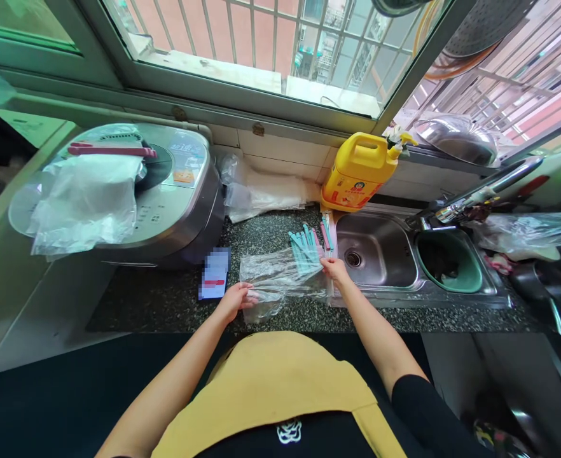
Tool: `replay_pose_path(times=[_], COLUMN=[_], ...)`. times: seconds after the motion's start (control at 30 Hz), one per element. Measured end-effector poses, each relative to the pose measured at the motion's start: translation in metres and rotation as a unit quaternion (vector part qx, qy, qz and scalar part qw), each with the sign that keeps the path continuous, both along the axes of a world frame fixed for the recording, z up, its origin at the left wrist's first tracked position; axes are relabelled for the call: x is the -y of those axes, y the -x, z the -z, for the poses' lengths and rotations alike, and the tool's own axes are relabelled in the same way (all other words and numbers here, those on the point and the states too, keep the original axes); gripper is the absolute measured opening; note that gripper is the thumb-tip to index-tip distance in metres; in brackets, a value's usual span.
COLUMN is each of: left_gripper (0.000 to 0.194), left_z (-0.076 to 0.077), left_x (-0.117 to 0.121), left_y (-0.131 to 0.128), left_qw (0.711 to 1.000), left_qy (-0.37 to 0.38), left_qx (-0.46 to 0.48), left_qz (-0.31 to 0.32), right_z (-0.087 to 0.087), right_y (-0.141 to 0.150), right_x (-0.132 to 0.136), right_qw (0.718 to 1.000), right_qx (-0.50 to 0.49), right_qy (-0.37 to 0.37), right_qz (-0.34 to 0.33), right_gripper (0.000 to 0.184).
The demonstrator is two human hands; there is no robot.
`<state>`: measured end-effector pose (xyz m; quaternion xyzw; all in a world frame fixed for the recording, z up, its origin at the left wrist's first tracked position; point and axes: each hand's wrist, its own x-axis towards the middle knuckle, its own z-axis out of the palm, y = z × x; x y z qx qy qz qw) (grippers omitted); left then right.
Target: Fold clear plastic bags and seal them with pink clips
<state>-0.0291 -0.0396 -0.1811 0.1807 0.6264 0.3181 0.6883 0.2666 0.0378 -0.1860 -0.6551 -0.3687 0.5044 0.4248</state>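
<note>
A clear plastic bag [280, 280] is stretched sideways between my two hands, low over the speckled counter. My left hand [235, 301] pinches its left end, fingers closed on the film. At the other end, my right hand [334, 268] grips the bag's edge beside the sink. Several teal and pink bag sealing clips [304, 245] lie just behind the bag, partly seen through it. A phone [214, 273] with a lit screen rests left of the bag, near my left hand.
A rice cooker [199, 203] stands at left, with folded plastic bags [90, 203] and a pink clip [111, 150] on its lid. More bags [271, 191] lie by the wall. A yellow detergent jug [359, 172] stands behind the sink [380, 245], which holds a green basin [474, 280] under the faucet [481, 191].
</note>
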Motion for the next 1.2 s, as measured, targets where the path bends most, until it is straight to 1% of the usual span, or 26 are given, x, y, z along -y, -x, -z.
replay_pose_path(times=[0.1, 0.13, 0.2, 0.23, 0.3, 0.33, 0.37, 0.4, 0.43, 0.5, 0.57, 0.6, 0.63, 0.67, 0.7, 0.77, 0.8, 0.87, 0.97, 1.07, 1.13, 1.2], left_gripper=[0.016, 0.019, 0.029, 0.034, 0.04, 0.041, 0.04, 0.04, 0.038, 0.038, 0.048, 0.056, 0.06, 0.057, 0.048, 0.024, 0.02, 0.022, 0.023, 0.023, 0.024, 0.026], left_z=[0.001, 0.003, 0.005, 0.005, 0.0, -0.006, -0.014, -0.025, -0.036, -0.061, -0.081, -0.088, -0.093, -0.096, -0.097, -0.099, -0.1, -0.108, -0.127, -0.147, -0.158, -0.165], left_x=[0.003, 0.005, 0.007, 0.007, 0.002, -0.003, -0.01, -0.018, -0.027, -0.048, -0.067, -0.075, -0.081, -0.085, -0.087, -0.085, -0.082, -0.071, -0.053, -0.039, -0.032, -0.026], left_y=[0.004, 0.006, 0.013, 0.017, 0.022, 0.023, 0.023, 0.02, 0.014, -0.001, -0.02, -0.029, -0.037, -0.043, -0.048, -0.052, -0.053, -0.05, -0.043, -0.039, -0.038, -0.038], left_qw=[1.0, 0.999, 0.996, 0.993, 0.975, 0.956, 0.928, 0.897, 0.872, 0.831, 0.81, 0.808, 0.81, 0.816, 0.822, 0.833, 0.836, 0.833, 0.812, 0.776, 0.751, 0.725], left_qy=[-0.021, -0.034, -0.061, -0.074, -0.125, -0.17, -0.228, -0.296, -0.354, -0.448, -0.488, -0.487, -0.476, -0.46, -0.443, -0.421, -0.421, -0.437, -0.472, -0.503, -0.521, -0.539], left_qx=[0.013, 0.018, 0.009, -0.022, -0.144, -0.216, -0.281, -0.315, -0.319, -0.277, -0.211, -0.176, -0.144, -0.12, -0.1, -0.077, -0.068, -0.056, -0.053, -0.077, -0.112, -0.147], left_qz=[0.003, 0.014, 0.063, 0.088, 0.11, 0.105, 0.094, 0.095, 0.113, 0.177, 0.248, 0.28, 0.309, 0.33, 0.343, 0.349, 0.345, 0.335, 0.339, 0.373, 0.391, 0.402], right_z=[-0.014, -0.022, -0.04, -0.051, -0.074, -0.086, -0.099, -0.111, -0.123, -0.143, -0.157, -0.162, -0.166, -0.169, -0.171, -0.175, -0.177, -0.181, -0.186, -0.187, -0.185, -0.183], right_y=[0.0, 0.0, -0.002, -0.003, -0.004, -0.004, -0.003, -0.003, -0.002, -0.001, -0.002, -0.003, -0.006, -0.008, -0.012, -0.019, -0.023, -0.029, -0.032, -0.025, -0.017, -0.008], right_x=[0.004, 0.007, 0.015, 0.018, 0.026, 0.029, 0.032, 0.035, 0.037, 0.039, 0.039, 0.039, 0.039, 0.038, 0.038, 0.036, 0.035, 0.032, 0.027, 0.019, 0.013, 0.008], right_qw=[0.999, 0.998, 0.997, 0.995, 0.99, 0.982, 0.969, 0.954, 0.938, 0.909, 0.889, 0.883, 0.879, 0.879, 0.88, 0.889, 0.894, 0.906, 0.921, 0.94, 0.951, 0.958], right_qx=[0.017, 0.021, 0.029, 0.034, 0.049, 0.067, 0.087, 0.103, 0.115, 0.128, 0.133, 0.134, 0.133, 0.132, 0.133, 0.143, 0.149, 0.157, 0.143, 0.087, 0.045, 0.02], right_qy=[-0.034, -0.049, -0.075, -0.089, -0.127, -0.165, -0.205, -0.235, -0.257, -0.283, -0.301, -0.308, -0.316, -0.322, -0.324, -0.318, -0.311, -0.298, -0.279, -0.242, -0.21, -0.186], right_qz=[0.012, 0.013, 0.012, 0.007, -0.022, -0.06, -0.107, -0.157, -0.203, -0.278, -0.32, -0.329, -0.33, -0.327, -0.32, -0.298, -0.285, -0.257, -0.233, -0.224, -0.222, -0.218], right_gripper=[0.035, 0.034, 0.031, 0.03, 0.025, 0.022, 0.018, 0.016, 0.014, 0.013, 0.013, 0.013, 0.013, 0.013, 0.013, 0.015, 0.017, 0.021, 0.029, 0.045, 0.044, 0.036])
